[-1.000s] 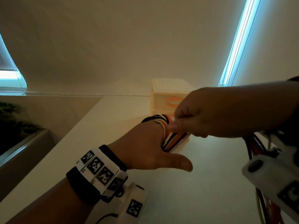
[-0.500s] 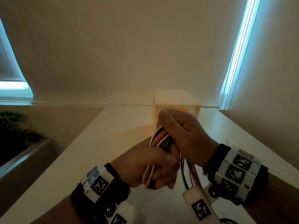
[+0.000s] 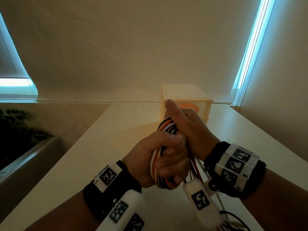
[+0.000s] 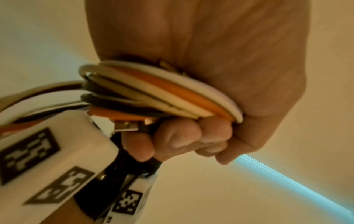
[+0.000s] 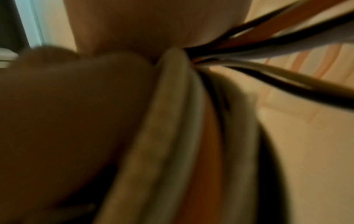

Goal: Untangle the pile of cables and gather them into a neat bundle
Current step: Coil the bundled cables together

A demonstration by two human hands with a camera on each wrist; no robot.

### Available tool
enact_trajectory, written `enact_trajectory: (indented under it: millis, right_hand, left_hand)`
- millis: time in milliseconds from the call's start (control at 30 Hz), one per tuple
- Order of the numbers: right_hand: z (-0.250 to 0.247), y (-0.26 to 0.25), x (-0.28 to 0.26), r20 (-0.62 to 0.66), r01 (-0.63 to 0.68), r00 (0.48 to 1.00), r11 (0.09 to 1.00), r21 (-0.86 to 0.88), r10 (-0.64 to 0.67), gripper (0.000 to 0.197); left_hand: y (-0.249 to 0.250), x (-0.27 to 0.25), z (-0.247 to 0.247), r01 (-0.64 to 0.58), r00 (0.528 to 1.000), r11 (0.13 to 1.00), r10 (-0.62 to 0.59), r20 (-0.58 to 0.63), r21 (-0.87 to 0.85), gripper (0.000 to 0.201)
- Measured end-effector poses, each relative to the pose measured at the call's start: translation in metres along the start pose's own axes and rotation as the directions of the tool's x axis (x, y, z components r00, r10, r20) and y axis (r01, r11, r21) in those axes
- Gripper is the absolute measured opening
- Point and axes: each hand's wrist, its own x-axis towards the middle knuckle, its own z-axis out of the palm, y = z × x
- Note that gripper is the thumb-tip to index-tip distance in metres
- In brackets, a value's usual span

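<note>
While the left hand [image 3: 160,157] clamps the coiled cables [image 3: 166,126] above the table [image 3: 103,147] and the right hand [image 3: 188,129] closes over their top, loose tails hanging below could snag and drag loops free

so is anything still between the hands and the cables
Nothing visible. The left hand is curled round the looped cables, and the right hand grips the same bundle just above it. The small drawer box stands behind them on the table, apart from the hands.
</note>
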Motion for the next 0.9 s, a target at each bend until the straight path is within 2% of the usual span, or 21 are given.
enact_trajectory:
  millis: [67, 133, 233, 400, 567, 667, 767, 900]
  right_hand:
    - [-0.001, 0.006, -0.006, -0.004, 0.0, 1.0, 1.0, 0.024, 0.001, 0.077]
    - [0.0, 0.015, -0.015, -0.033, 0.002, 0.999, 0.998, 0.062, 0.0, 0.064]
    - [0.005, 0.026, -0.033, -0.077, -0.089, 0.992, 0.991, 0.097, 0.096, 0.046]
    - [0.009, 0.026, -0.051, -0.042, -0.327, 0.94, 0.928, 0.181, 0.339, 0.04]
    - [0.007, 0.016, -0.054, 0.074, -0.373, 0.926, 0.877, 0.302, 0.369, 0.038]
    - [0.008, 0.01, -0.05, 0.103, -0.397, 0.917, 0.847, 0.354, 0.386, 0.039]
    - [0.019, 0.012, -0.052, 0.125, -0.505, 0.86, 0.79, 0.347, 0.495, 0.041]
    - [0.037, 0.018, -0.065, 0.147, -0.663, 0.749, 0.724, 0.19, 0.646, 0.032]
  left_hand:
    - [0.001, 0.0, -0.002, -0.023, 1.0, 0.999, 0.022, -0.002, -0.034, 0.028]
    - [0.004, 0.0, -0.004, -0.048, 0.999, 0.996, 0.047, -0.014, -0.072, 0.028]
    - [0.006, 0.001, -0.007, -0.089, 0.995, 0.991, 0.085, -0.046, -0.104, 0.028]
    - [0.009, 0.003, -0.008, -0.164, 0.984, 0.972, 0.149, -0.099, -0.168, 0.03]
    - [0.016, 0.0, -0.001, -0.181, 0.983, 0.954, 0.176, -0.041, -0.239, 0.033]
    - [0.02, 0.0, 0.002, -0.221, 0.975, 0.933, 0.213, -0.058, -0.285, 0.035]
    - [0.026, -0.002, -0.01, -0.292, 0.952, 0.907, 0.244, -0.187, -0.302, 0.037]
    - [0.031, -0.008, -0.029, -0.344, 0.901, 0.896, 0.231, -0.367, -0.281, 0.033]
